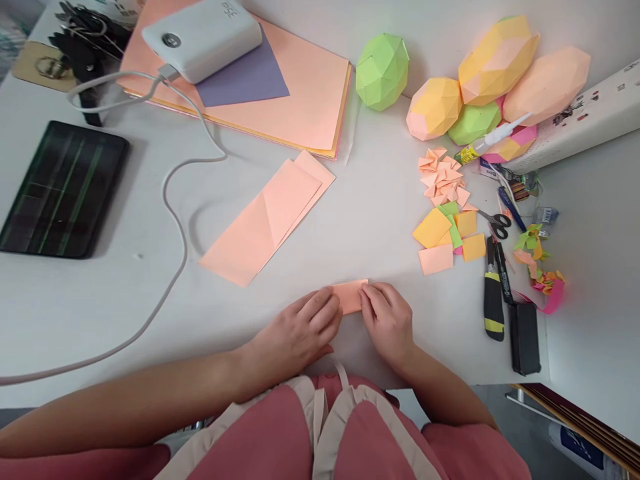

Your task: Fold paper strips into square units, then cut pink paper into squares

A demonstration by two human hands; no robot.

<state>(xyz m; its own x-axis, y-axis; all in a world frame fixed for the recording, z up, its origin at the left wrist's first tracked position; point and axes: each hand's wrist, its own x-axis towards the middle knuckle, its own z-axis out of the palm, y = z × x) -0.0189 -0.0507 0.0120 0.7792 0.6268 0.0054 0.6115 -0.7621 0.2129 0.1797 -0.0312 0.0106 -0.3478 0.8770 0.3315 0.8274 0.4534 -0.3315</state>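
Observation:
A small folded strip of peach paper lies at the front of the white table, between my two hands. My left hand rests over its left end, fingers curled and pressed together on it. At the right end, my right hand pinches the corner between thumb and forefinger. Part of the strip is hidden under the left fingers. Farther back to the left lie longer folded peach paper strips, one overlapping the other.
A tablet and a white power bank with a cable lie left, the bank on stacked paper sheets. To the right are paper squares, folded pieces, scissors, a utility knife and faceted paper shapes.

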